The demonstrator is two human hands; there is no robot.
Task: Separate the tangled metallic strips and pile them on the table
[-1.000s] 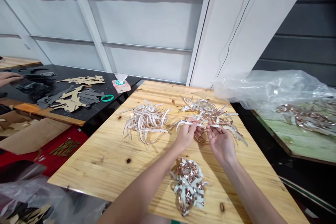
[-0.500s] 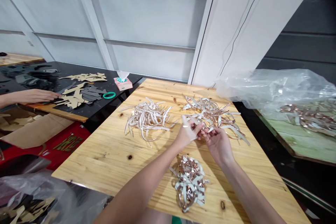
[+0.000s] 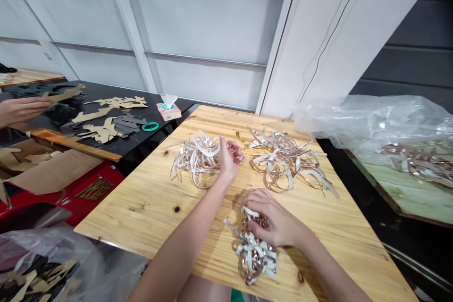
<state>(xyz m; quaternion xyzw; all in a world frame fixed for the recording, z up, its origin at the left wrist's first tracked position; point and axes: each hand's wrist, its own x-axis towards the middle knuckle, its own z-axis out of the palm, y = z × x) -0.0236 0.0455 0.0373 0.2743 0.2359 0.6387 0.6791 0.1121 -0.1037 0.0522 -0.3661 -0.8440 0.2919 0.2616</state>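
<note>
running front to back, crumpled scrap pile (image 3: 255, 255), under right hand (image 3: 274, 219)

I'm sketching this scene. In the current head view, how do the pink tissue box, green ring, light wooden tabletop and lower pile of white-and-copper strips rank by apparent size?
Light wooden tabletop
Lower pile of white-and-copper strips, partly under the right hand
Pink tissue box
Green ring

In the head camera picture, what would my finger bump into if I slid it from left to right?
Another person's hand → green ring → left pile of pale strips → left hand → far right pile of strips on the wooden table → shiny strips on the green board.
</note>
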